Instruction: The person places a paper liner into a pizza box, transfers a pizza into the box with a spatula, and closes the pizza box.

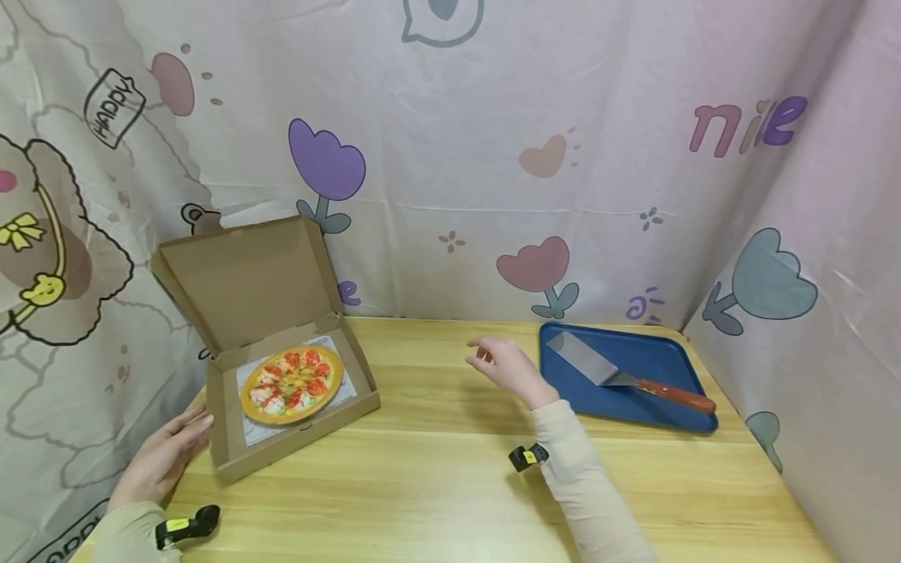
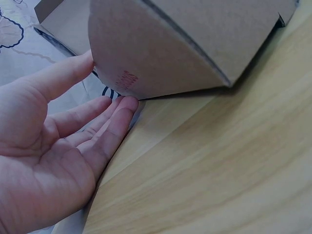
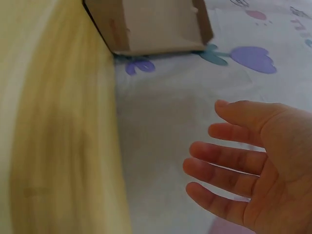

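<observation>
An open cardboard pizza box stands at the table's left, its lid tilted up and back. Inside it, on a printed paper sheet, lies a pizza. My left hand is at the box's left side; in the left wrist view its fingertips meet the cardboard wall without curling round it. Above the middle of the table hovers my right hand, fingers loosely bent and holding nothing. Right of it, a pizza server with a wooden handle lies across a blue tray.
The wooden table meets a printed curtain at its back edge, and the cloth also hangs along both sides. A black camera is strapped to the right wrist, another camera to the left.
</observation>
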The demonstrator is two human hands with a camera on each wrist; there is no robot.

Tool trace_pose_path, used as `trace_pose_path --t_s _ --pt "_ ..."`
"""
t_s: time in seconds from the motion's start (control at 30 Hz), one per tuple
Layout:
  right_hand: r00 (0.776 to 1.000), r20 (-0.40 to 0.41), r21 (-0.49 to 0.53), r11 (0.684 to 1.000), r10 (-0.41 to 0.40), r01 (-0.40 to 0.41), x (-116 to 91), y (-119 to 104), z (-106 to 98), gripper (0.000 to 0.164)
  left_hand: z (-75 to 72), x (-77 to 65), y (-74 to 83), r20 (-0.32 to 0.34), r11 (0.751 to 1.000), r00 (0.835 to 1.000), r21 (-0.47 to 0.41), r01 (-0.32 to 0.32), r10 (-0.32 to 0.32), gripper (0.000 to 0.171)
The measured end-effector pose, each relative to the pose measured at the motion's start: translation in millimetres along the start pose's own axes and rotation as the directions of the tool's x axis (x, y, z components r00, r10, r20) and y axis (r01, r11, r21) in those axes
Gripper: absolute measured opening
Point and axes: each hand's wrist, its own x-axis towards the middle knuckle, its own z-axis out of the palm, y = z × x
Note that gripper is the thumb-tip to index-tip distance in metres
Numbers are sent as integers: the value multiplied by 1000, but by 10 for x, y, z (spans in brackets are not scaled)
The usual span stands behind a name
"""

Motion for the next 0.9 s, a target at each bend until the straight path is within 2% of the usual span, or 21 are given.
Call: trace_pose_path --t_s 0.2,0.43,0.67,0.9 --pt "999 43 112 994 -3 -2 166 -157 266 36 2 1 -24 -17 1000 1000 -13 -1 1 90" --pt "995 103 223 974 19 -42 312 -355 516 45 -5 0 -17 -4 1000 1000 -17 0 0 92" --pt "986 162 271 960 34 -77 390 -575 719 50 10 -11 -17 -7 999 1000 -41 -21 21 90" --pt "980 201 310 949 -5 -58 472 -769 922 52 21 -16 -22 -20 998 1000 -52 -19 18 90"
